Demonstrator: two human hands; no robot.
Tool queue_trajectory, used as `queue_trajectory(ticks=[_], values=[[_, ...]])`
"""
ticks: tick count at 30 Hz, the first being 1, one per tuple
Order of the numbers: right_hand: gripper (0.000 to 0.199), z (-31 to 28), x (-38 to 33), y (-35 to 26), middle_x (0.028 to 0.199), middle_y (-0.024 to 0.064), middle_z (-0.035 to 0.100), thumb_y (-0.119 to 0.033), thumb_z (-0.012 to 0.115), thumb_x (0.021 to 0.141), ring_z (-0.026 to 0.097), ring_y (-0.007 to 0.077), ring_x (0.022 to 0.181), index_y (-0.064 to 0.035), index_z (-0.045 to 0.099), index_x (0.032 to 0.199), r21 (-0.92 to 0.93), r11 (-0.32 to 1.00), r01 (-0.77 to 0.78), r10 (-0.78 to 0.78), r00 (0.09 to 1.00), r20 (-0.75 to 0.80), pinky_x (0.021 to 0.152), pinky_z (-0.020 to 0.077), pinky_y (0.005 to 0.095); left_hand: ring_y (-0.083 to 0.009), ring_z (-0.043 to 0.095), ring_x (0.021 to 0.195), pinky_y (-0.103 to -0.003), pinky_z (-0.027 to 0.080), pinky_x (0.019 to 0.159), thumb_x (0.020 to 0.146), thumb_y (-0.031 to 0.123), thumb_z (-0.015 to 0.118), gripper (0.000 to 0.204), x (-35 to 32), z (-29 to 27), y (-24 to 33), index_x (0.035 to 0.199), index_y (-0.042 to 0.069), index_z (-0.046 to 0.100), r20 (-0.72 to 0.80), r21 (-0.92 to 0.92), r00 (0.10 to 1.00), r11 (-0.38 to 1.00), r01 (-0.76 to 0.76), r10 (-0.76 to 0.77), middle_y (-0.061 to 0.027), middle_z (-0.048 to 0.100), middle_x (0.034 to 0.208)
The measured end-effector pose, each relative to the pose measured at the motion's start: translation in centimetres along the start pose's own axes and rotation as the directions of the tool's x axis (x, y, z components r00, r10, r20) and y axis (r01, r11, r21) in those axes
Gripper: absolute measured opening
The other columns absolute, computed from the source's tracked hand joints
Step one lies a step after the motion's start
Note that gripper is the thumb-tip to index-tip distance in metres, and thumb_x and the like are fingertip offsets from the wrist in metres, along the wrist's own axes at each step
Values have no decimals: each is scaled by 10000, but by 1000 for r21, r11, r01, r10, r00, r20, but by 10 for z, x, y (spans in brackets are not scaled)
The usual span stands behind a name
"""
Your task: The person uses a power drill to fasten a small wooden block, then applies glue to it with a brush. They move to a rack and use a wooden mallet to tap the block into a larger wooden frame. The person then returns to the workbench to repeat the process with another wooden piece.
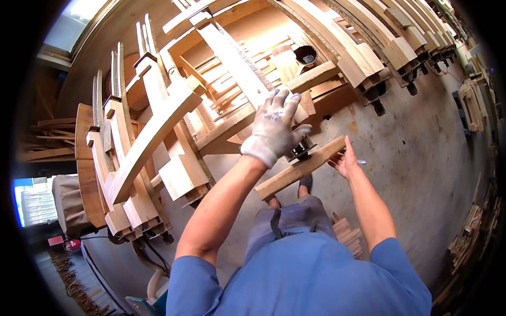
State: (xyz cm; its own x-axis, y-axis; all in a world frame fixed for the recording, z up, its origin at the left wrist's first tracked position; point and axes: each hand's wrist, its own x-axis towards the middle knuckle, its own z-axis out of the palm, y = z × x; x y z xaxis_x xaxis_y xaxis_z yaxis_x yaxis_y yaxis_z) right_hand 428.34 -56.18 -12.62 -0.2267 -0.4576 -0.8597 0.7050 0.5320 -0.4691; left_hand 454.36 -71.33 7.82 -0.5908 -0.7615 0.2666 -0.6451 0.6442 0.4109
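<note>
My left hand, in a whitish work glove with blue marks, lies with fingers spread over the near end of a long pale wooden piece. That piece sits along a bar clamp on the rack. A dark metal clamp end shows just below the glove. My bare right hand grips the right end of a short, thick wooden board, held tilted in front of my body. A small whitish stick-like thing pokes out beside the right fingers; its kind is unclear.
Several clamped wooden assemblies stand at the upper right, others at the left. A curved wooden piece lies across the left ones. A dark round container sits among slats. Wood pieces are stacked on the floor near my legs.
</note>
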Motion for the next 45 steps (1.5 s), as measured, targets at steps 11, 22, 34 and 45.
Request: queue_trajectory(ticks=[11,22,34,45], values=[[499,29,53,-3,883,127,650,-312,852,829,675,318,787,-67,524,1114,454,890,-30,11,999,44,832,592,520,-445,236,1556,-596,100,1278,707,650,805,1063,35,32,-3,1535,62,490,367,276,927,943,-188,78,-257,375,1615],[323,46,42,-7,793,107,615,-202,735,807,641,269,712,-38,552,1016,420,900,119,-43,982,-186,742,620,436,-428,228,1564,-616,98,1272,754,639,748,985,32,34,-6,1519,66,512,370,267,927,947,-175,67,-225,405,1614],[436,110,-154,26,1194,196,702,-254,755,928,714,283,1005,-25,544,1234,-425,360,831,-896,435,91,940,556,395,-408,205,1579,-624,67,1272,823,651,695,942,36,33,-2,1553,97,477,444,337,896,923,-184,17,-199,374,1647],[401,94,-66,174,1139,184,754,-400,570,942,714,352,1083,-80,764,1085,-801,-127,585,113,811,574,963,530,504,-439,235,1554,-615,118,1268,782,616,768,947,33,34,-4,1502,51,524,383,318,923,931,-181,48,-234,414,1583]])
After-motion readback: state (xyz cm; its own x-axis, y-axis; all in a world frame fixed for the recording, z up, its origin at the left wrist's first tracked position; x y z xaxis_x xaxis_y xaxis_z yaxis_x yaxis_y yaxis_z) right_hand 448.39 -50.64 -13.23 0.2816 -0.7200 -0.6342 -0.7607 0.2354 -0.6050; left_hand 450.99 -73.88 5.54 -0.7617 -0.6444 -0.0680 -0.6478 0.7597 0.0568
